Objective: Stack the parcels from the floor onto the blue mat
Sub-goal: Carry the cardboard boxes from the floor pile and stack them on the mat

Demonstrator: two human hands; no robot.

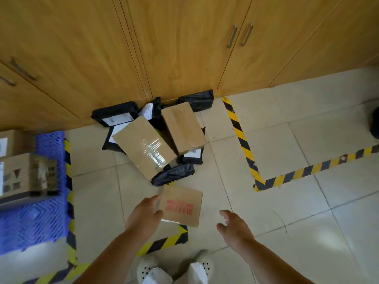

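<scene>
Left hand (pixel 143 214): seen at lower centre of the frame, laid against the left edge of the red-printed carton (pixel 181 206), thumb on its near-left corner, fingers loosely curved; a firm grasp cannot be confirmed.
Right hand (pixel 233 224): seen just right of the same carton, apart from it, fingers spread and slightly bent, nothing held.
Red-printed carton: one, flat, brown, lying on the tiled floor (pixel 297 232) with its near edge over a strip of yellow-and-black tape (pixel 164 242).
White shoes (pixel 147 268): two, at the bottom edge of the frame.
Parcel heap, centre of the frame, against the wooden cabinets (pixel 174 48): two plain brown cartons are counted, the taped carton (pixel 143 146) on the left and the plain carton (pixel 182 128) on the right, both resting on black bags. About six black poly bags are counted, partly hidden: one nearest the hands (pixel 173 174), one at the upper left of the heap (pixel 114 116), one at the upper right (pixel 198 100); the rest are overlapped.
Blue mat (pixel 37 222): one, at the left edge of the frame, bordered by tape. Two cartons are carried on it, the nearer (pixel 26 177) and the farther (pixel 10 144), both cut off by the frame.
Taped floor outline (pixel 256 171): one, right of centre.
</scene>
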